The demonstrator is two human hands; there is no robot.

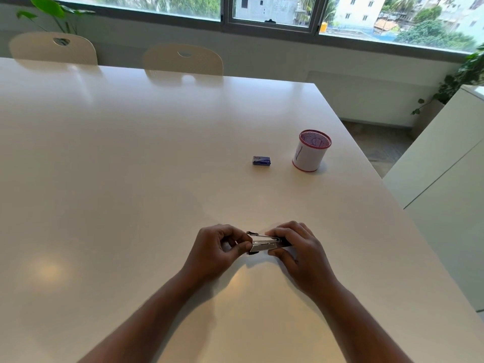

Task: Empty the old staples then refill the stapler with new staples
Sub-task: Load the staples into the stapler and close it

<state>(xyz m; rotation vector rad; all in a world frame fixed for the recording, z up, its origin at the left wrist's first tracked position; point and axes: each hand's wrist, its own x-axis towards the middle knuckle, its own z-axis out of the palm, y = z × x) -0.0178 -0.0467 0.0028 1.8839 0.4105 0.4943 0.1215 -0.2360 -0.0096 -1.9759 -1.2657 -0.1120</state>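
A small metal stapler (pixel 264 244) lies sideways just above the white table (pixel 131 179), held between both hands near the front. My right hand (pixel 296 247) grips its right end, fingers over the top and thumb underneath. My left hand (pixel 217 247) pinches the stapler's left end with thumb and curled fingers. A shiny metal channel shows along its top. Farther back on the table rests a small blue staple box (pixel 261 160), apart from both hands.
A white mesh cup with a pink rim (pixel 311 150) stands right of the blue box. The table's right edge runs diagonally past it, with a white cabinet (pixel 445 179) beyond. Two pale chairs (pixel 183 60) stand at the far side under the window.
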